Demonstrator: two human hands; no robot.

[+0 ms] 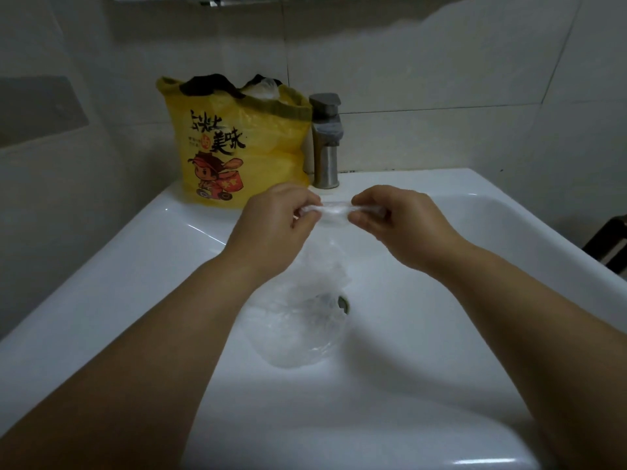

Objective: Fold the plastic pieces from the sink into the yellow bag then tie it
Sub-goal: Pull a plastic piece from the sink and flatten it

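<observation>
A clear plastic piece (pixel 334 212) is stretched between both hands above the white sink (pixel 441 351). My left hand (pixel 274 222) pinches its left end and my right hand (pixel 397 222) pinches its right end. The rest of the thin film hangs down from the hands to a crumpled clear plastic heap (pixel 298 327) lying in the basin over the drain (pixel 343 303). The yellow bag (pixel 234 144), printed with a cartoon figure, stands open on the sink's back ledge, left of the tap, with dark and clear plastic showing at its mouth.
A steel tap (pixel 326 140) stands on the back ledge beside the bag. White tiled walls close in behind and to the left. A dark object (pixel 610 242) shows at the right edge beyond the sink rim.
</observation>
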